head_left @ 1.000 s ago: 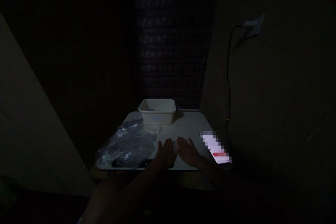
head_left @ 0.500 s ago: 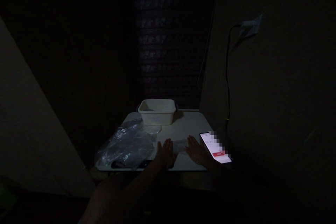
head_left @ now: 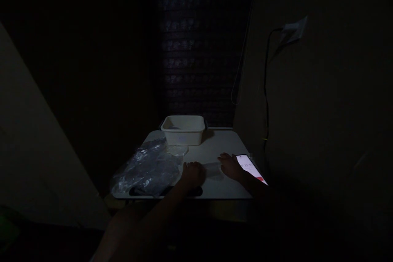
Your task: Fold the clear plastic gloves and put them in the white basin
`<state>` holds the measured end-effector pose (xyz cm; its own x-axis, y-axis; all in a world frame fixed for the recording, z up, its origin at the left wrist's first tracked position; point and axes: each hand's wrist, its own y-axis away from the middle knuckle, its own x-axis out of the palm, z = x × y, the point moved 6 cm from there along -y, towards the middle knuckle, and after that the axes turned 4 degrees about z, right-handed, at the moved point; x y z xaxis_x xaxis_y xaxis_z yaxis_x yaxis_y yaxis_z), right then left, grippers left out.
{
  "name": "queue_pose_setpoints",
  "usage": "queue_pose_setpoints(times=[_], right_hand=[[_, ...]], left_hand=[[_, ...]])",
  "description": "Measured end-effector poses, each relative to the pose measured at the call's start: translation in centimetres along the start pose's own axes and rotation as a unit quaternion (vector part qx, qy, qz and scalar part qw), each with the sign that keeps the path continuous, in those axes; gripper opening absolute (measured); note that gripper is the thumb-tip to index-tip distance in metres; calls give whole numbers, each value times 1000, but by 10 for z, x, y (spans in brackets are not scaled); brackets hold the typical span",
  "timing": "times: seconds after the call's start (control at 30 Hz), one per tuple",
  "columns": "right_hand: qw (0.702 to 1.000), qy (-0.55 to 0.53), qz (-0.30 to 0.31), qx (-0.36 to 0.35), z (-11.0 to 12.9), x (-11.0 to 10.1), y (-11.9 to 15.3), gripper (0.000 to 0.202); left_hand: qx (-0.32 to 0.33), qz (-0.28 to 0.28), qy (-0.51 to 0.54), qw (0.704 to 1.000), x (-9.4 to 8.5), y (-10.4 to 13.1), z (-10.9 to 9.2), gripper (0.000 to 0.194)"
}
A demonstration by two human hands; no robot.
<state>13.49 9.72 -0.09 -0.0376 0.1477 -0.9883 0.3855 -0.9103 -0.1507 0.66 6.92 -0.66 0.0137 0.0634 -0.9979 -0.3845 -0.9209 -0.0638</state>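
A small clear plastic bag (head_left: 213, 170) lies on the white table between my two hands. My left hand (head_left: 193, 174) is closed at its left side, with the fingers curled down at the edge; the fingertips are hidden in the dark. My right hand (head_left: 231, 167) rests at the bag's right side, fingers bent a little and apart, pointing left. Beside that hand a phone (head_left: 251, 168) with a lit screen is partly covered by my right wrist. To the left of my left hand spreads a heap of clear plastic bags (head_left: 150, 168).
A white plastic basin (head_left: 184, 137) with dark handles stands at the back of the white table (head_left: 225, 141). A dark slot-like strip (head_left: 196, 191) runs along the front edge. A black cable (head_left: 266, 90) hangs from a wall outlet (head_left: 293, 32) at the right. The room is very dark.
Both hands lay flat with fingers stretched forward; now the left fingers have curled in and the right hand has turned leftward. My right wrist now covers more of the phone.
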Motion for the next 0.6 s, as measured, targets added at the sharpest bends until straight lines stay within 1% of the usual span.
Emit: queue_pose_setpoints(times=[0.07,0.1,0.17,0.23,0.27,0.33,0.4,0.43,0.5,0.6], right_hand=[[1000,3,-4,-9,7,-8,-4,29],[1000,4,1,4,9,-11,-6,26],[997,-13,30,64,5,-11,-7,21],[989,-59,66,119,-1,-6,-5,19],[983,-92,85,134,-3,-2,-3,18],[964,-170,137,153,-6,10,2,16],[928,-261,188,188,-8,23,8,14],[905,-310,201,213,-9,28,10,14],[855,-411,190,252,-7,31,12,12],[783,-537,156,273,1,28,12,12]], left_hand=[[-18,24,9,1000,-2,-2,5,31],[-25,36,16,999,-3,-2,7,29],[-37,51,35,997,-1,-1,11,27],[-44,58,43,996,0,0,13,25],[-49,60,49,996,1,0,13,24],[-80,60,120,988,4,0,17,23],[-117,53,224,966,6,-2,21,23],[-131,48,271,952,7,-5,23,23],[-140,43,321,936,8,-11,24,24],[-129,45,376,917,12,-20,21,24]])
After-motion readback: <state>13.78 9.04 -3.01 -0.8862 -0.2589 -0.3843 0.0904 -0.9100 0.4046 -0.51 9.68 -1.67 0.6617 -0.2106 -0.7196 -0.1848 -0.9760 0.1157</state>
